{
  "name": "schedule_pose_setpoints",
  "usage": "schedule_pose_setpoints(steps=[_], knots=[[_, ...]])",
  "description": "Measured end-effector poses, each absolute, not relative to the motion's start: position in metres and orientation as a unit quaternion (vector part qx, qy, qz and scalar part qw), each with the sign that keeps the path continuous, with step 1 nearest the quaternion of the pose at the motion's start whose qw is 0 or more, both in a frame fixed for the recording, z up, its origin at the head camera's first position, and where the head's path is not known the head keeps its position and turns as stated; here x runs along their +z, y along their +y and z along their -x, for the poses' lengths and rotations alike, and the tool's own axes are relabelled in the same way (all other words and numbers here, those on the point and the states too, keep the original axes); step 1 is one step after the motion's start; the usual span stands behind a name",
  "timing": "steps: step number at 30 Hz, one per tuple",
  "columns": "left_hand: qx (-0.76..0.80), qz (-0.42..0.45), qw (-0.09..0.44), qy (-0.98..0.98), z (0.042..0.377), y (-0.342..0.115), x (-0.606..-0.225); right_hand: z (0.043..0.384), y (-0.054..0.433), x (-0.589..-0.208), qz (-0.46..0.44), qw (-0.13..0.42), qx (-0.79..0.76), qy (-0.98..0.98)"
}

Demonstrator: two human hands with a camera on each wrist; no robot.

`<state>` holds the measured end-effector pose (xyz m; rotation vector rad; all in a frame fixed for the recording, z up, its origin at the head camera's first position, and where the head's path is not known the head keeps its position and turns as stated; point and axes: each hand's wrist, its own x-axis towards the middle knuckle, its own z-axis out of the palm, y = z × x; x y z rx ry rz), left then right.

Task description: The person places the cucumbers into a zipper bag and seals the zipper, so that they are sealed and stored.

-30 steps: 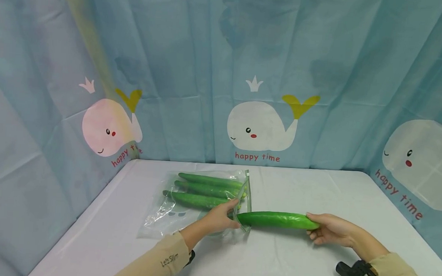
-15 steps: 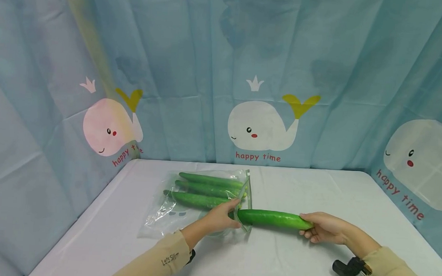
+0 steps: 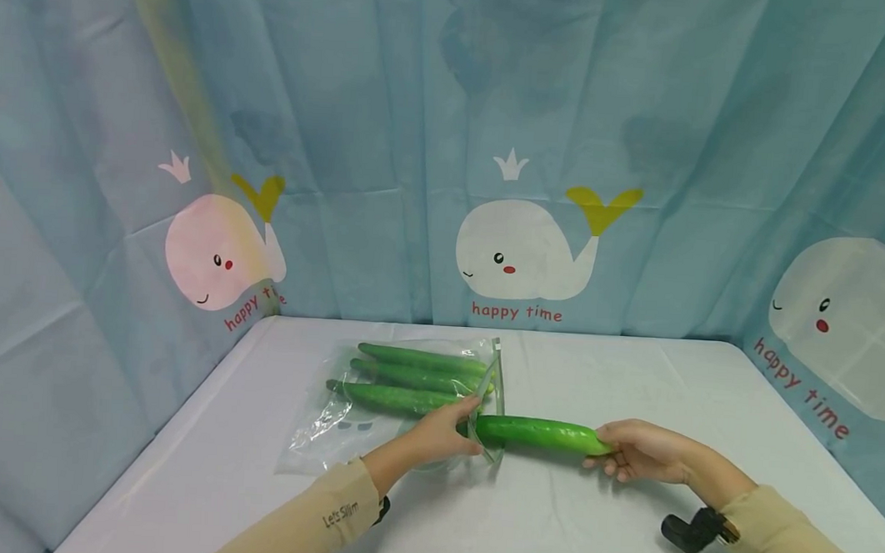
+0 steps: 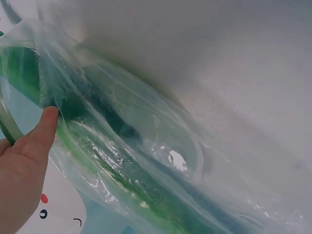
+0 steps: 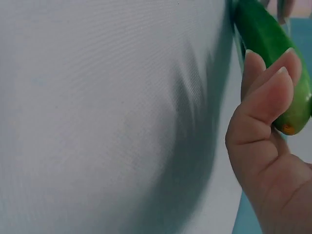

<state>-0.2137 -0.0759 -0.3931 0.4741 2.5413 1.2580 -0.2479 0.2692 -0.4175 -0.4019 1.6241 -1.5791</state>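
My right hand grips the near end of a cucumber; in the right wrist view its fingers curl round the cucumber close to the tip. The cucumber's far end is inside the mouth of a clear zip bag. With thumb and fingers spread at that mouth, my left hand holds the bag's edge. Three more cucumbers lie side by side in the bag. From the left wrist, the clear plastic covers green cucumbers, and part of the left hand shows at the left.
A white cloth covers the table. Behind and at both sides hangs a blue curtain with whale prints. A black wrist device is strapped to my right forearm.
My right hand has moved left, pushing the cucumber further into the bag. The left hand and the bag have stayed nearly still.
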Motion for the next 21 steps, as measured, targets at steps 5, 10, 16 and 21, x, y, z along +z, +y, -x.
schedule_pose_setpoints(steps=[5, 10, 16, 21], knots=[[0.433, -0.162, 0.134, 0.876, 0.213, -0.076, -0.392, 0.247, 0.263, -0.416, 0.149, 0.391, -0.619, 0.665], [0.431, -0.163, 0.136, 0.877, 0.212, -0.077, -0.391, 0.248, 0.257, -0.416, 0.15, 0.383, -0.613, 0.675], [0.43, -0.166, 0.134, 0.877, 0.212, -0.078, -0.391, 0.251, 0.25, -0.419, 0.148, 0.378, -0.614, 0.677], [0.435, -0.17, 0.137, 0.874, 0.213, -0.077, -0.391, 0.251, 0.242, -0.42, 0.132, 0.366, -0.61, 0.691]])
